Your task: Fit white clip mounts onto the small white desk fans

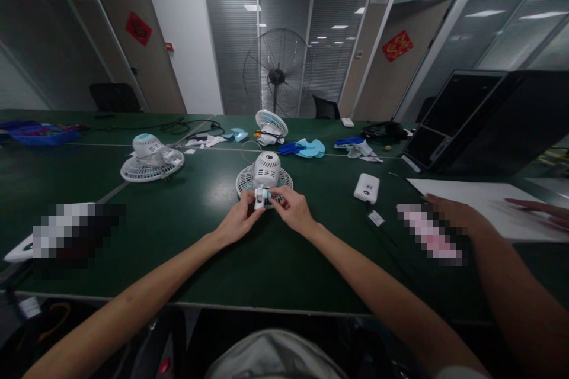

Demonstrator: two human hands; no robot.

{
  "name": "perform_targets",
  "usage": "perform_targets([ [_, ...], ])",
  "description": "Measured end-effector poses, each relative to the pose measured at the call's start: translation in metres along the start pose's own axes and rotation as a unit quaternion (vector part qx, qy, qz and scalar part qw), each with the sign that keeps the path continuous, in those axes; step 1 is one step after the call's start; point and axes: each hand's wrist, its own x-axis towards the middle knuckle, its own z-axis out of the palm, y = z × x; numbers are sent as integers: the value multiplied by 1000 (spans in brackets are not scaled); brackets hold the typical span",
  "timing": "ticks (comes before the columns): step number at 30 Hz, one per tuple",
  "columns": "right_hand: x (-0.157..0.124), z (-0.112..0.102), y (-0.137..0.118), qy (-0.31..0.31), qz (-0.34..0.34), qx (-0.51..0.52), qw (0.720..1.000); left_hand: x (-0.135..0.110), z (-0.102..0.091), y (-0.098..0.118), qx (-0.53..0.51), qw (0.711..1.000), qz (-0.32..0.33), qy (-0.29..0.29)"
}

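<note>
Pinching the bracket (261, 195) behind the small desk fan (267, 167), we close our left hand (240, 220) and right hand (293, 208) narrowly on it. The fan lies grille-down on the green table (200, 195). We judge that the joint is mid-adjustment, and the next move calls for a steadied housing.

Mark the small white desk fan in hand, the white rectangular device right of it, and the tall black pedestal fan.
small white desk fan (265, 167): head view, rounded motor housing.
white rectangular device (367, 187): head view, top face.
tall black pedestal fan (276, 74): head view, centre hub.
</note>
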Motion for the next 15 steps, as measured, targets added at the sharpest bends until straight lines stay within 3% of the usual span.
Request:
perform_targets([
  [3, 1, -1, 0, 4, -20, -23, 1000, 0, 0, -2, 6, 1000, 1, 9],
  [8, 2, 5, 6, 9, 25, -3, 1000, 1, 0, -3, 10, 1000, 12, 8],
  [15, 1, -1, 5, -4, -40, -45, 998, 1, 0, -4, 20, 1000, 18, 11],
])
